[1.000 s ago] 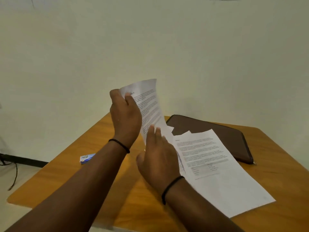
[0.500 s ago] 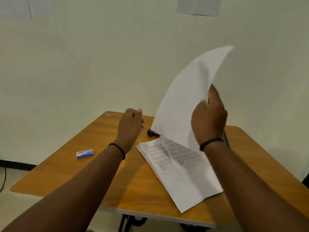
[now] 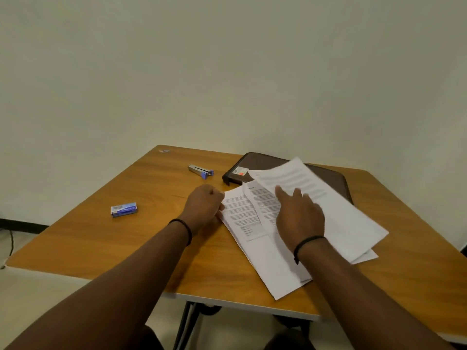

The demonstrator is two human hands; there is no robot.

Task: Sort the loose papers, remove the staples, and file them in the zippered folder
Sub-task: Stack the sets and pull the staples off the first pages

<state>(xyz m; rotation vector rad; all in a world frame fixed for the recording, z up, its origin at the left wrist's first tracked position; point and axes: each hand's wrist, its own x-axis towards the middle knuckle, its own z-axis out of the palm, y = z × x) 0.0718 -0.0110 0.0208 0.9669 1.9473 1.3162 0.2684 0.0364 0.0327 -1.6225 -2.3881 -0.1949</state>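
1. While the white printed paper sheets lie fanned across the right half of the brown wooden worktop, their long axis runs from the near edge toward the far right, and the topmost sheet is skewed further right than those under it.
2. Right hand rests on the middle of the fan, fingers extended and flat, pointing away toward the upper sheet; it holds nothing in a grip, only presses or touches the paper.
3. Left hand sits at the left edge of the lowest sheet, fingers curled; whether it pinches the paper corner or only touches it cannot be told from this view.
4. Dark brown zippered folder lies flat at the far side of the worktop, directly beyond the papers; the upper sheet overlaps its near right part. It appears zipped shut.
5. Small silver stapler with blue end lies far-left of the folder, ahead of the left hand and nearer to it than to the right.
6. Small blue staple box lies well apart to the left.
7. Judgement: sorting stage; next move likely squares the sheets or reaches the left hand forward for the stapler.
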